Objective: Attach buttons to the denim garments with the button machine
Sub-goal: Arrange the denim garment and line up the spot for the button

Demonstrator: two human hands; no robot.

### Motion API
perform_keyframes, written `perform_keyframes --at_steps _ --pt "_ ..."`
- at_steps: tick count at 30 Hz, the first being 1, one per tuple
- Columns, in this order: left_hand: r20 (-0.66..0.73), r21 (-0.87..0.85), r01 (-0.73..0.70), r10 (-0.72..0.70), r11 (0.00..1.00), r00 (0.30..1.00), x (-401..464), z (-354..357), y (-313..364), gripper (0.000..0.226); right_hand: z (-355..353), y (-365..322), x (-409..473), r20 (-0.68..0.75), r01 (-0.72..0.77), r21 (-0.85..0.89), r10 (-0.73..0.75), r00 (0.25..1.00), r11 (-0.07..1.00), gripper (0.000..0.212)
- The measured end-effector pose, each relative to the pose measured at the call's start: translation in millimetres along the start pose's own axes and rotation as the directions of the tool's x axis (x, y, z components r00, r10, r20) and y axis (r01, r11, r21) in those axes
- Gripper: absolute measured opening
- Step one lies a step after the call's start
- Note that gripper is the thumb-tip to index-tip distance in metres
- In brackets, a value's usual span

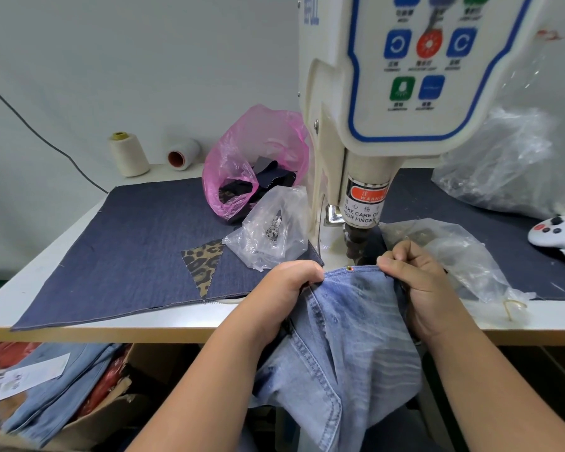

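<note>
White surface (183,316) under a dark denim mat, and here's the button machine (366,177) towering over it. Left hand (287,285) and right hand (418,278) each have a closed grip pinching the pale denim garment (349,321), its edge stretched just below the punch. Keep it taut, fingertips clear.

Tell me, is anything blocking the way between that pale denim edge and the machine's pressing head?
Nothing visible does. The left hand and right hand each pinch the denim garment at its top edge, which sits just in front of the machine's head. The clear plastic bags lie off to either side.
</note>
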State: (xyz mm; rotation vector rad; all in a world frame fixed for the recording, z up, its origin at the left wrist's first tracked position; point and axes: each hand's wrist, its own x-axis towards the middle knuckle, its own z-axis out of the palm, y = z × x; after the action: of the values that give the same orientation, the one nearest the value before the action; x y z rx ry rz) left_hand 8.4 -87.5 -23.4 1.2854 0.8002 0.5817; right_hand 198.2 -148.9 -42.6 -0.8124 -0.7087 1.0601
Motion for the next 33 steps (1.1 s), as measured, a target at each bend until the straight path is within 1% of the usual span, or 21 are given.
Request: perform_keyframes --at_steps 3,13,20,24,28,30,31,33 --pt "0.007 -0.009 -0.003 0.003 1.0 1.0 -0.7 -0.2 -1.0 0.025 1.0 -0.3 -0.6 0.001 -0.001 -0.002 0.001 1.0 1.0 0.025" --pt "-0.005 0.006 -0.009 0.01 1.0 1.0 -0.7 -0.2 -0.5 0.013 2.1 -2.5 -1.5 0.0 -0.008 0.013 0.008 1.0 1.0 0.026" --pt "0.002 0.066 -0.052 0.052 0.996 0.999 -3.0 -0.2 0.3 0.016 1.6 -4.2 -2.4 0.009 -0.031 -0.016 0.031 0.999 0.999 0.025" --pt "0.016 0.094 -0.083 0.082 0.992 0.997 -5.0 0.7 0.3 0.013 0.9 -4.3 -4.6 0.03 -0.035 0.002 0.035 0.999 0.999 0.024" --pt "0.026 0.145 -0.108 0.105 0.984 0.994 -12.3 5.0 6.0 0.012 3.1 -8.4 -11.3 0.021 -0.028 -0.008 0.028 0.999 1.0 0.024" --pt "0.064 0.187 -0.141 0.131 0.972 0.989 -19.6 4.3 12.4 0.014 8.6 -13.4 -19.4 0.032 -0.002 -0.022 0.003 0.999 1.0 0.026" --pt "0.107 0.221 -0.177 0.156 0.959 0.982 -24.8 2.8 15.9 0.016 11.9 -16.8 -24.8 0.056 0.01 -0.029 -0.008 0.998 1.0 0.028" --pt "0.212 0.262 -0.259 0.206 0.93 0.955 -37.7 0.5 22.1 0.019 19.9 -25.1 -37.6 0.142 0.047 -0.059 -0.038 0.989 0.997 0.034"
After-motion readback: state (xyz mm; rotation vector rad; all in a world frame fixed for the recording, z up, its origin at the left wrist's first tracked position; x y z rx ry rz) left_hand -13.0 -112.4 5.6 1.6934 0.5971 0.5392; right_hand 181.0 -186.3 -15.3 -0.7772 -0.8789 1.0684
